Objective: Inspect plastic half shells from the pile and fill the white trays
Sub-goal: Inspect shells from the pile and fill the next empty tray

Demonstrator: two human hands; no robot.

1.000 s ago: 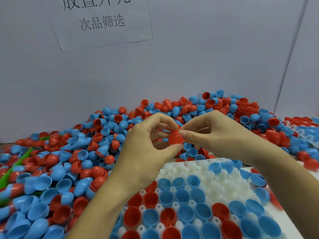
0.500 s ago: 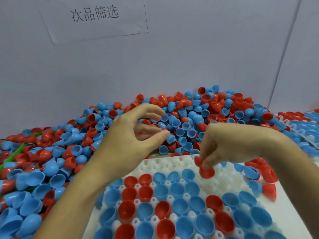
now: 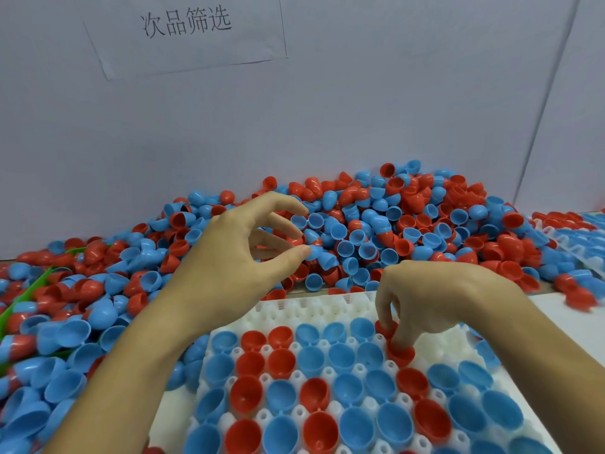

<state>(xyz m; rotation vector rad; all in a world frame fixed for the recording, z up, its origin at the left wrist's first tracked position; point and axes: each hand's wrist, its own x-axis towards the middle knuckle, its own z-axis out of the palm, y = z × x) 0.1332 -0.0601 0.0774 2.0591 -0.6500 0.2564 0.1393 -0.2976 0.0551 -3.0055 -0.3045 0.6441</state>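
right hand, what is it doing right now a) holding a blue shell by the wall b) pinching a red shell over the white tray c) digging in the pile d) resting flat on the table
b: the right hand pinches a red shell with fingers pointing down, low over a pocket of the white tray; the left hand hovers by the pile.

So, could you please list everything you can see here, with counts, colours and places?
Pile of half shells: many, red and blue, against the back wall.
White tray: one, front centre, partly filled with red and blue shells.
Red half shell: one, being set into the tray.
Second tray: one, white, far right, filled.
Paper sign: one, white, on the wall.
Green strip: one, left, in the pile.
Left hand: over the pile, holding nothing.
Right hand: pinching the red shell.
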